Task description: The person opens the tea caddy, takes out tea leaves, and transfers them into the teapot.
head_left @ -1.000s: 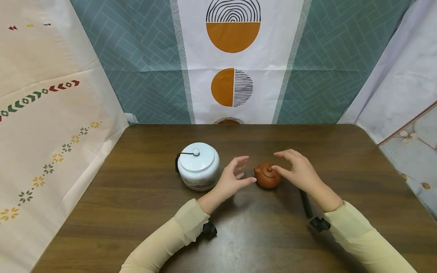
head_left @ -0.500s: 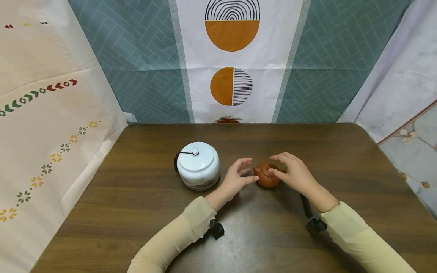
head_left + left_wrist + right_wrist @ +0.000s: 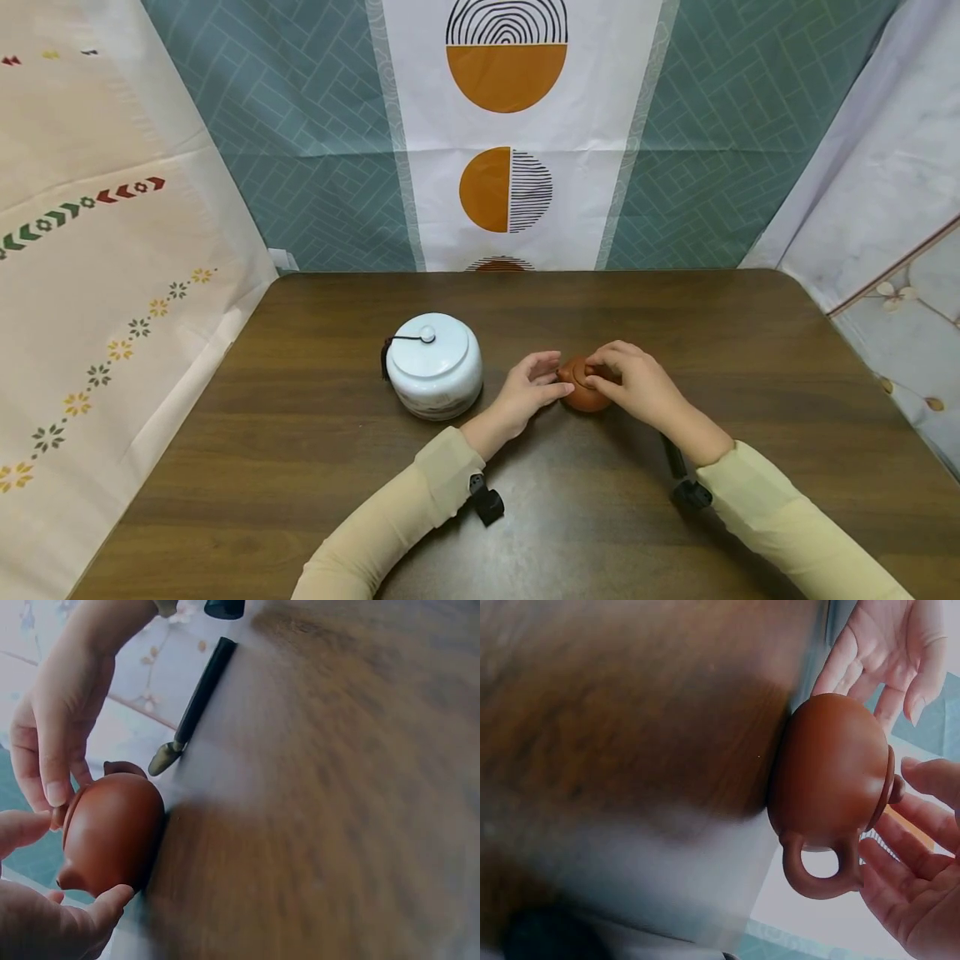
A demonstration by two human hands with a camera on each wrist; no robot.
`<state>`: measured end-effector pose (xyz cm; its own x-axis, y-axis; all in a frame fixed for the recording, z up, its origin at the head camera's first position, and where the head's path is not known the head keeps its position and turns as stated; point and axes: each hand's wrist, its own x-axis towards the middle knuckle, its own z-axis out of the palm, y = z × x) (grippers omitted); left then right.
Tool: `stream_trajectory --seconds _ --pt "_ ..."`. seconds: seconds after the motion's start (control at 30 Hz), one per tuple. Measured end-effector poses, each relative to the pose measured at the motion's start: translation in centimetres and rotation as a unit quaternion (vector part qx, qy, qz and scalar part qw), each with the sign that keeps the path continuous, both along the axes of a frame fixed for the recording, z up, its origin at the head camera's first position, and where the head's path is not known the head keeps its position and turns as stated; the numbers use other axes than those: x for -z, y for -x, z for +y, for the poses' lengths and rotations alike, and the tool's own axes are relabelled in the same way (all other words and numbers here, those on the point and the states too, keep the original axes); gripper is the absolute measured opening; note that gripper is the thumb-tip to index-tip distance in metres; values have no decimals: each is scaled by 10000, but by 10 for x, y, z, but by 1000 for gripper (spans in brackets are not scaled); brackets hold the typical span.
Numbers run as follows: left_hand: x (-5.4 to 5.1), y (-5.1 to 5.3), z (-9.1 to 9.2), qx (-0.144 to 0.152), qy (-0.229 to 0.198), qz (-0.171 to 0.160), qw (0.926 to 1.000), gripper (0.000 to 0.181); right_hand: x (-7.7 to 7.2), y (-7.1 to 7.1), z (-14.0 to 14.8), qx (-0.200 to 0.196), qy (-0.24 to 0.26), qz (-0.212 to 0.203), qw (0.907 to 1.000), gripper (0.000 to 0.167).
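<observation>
A small reddish-brown clay teapot (image 3: 585,402) stands on the table, its spout towards my left hand (image 3: 525,392). That hand curves loosely around the spout, and in the left wrist view its thumb (image 3: 112,900) lies against the pot's body. From the other side, my right hand (image 3: 637,383) has thumb and fingertips at the lid knob (image 3: 897,789), seemingly pinching it; the lid sits on the pot. The teapot's loop handle (image 3: 821,877) hangs free below the right fingers in the right wrist view.
A pale lidded porcelain jar (image 3: 437,367) with a dark tassel stands left of the left hand. Beside the right forearm lies a black-handled implement (image 3: 199,701) with a brass-coloured end. Wrist cameras (image 3: 487,504) hang under both sleeves. Patterned cloths hang around the brown wooden table (image 3: 300,400).
My right hand has moved left and its thumb and fingers have closed in on the lid knob. My left hand has moved right, up to the spout. The teapot stays put.
</observation>
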<state>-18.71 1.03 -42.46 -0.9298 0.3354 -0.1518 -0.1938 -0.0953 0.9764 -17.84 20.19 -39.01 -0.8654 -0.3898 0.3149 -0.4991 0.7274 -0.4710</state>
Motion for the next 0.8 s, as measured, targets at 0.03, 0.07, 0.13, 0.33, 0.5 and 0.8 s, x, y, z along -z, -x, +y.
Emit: stream_trajectory --seconds 0.03,0.07,0.13,0.33,0.5,0.8 --pt "1 0 1 6 -11 -55 10000 57 1 0 0 -10 3 7 10000 20" --pt "2 1 1 17 -26 -89 10000 56 1 0 0 -18 9 13 10000 20" --pt "3 2 2 44 -98 -173 9998 55 2 0 1 -19 37 28 10000 20" --pt "6 6 5 45 -240 -421 9988 51 5 2 3 -26 116 59 9999 18" --pt "8 7 7 -8 -230 -447 9987 49 4 2 2 -46 203 74 9998 17" --pt "9 7 6 -34 -97 -421 9991 49 4 1 2 -106 192 56 9997 16"
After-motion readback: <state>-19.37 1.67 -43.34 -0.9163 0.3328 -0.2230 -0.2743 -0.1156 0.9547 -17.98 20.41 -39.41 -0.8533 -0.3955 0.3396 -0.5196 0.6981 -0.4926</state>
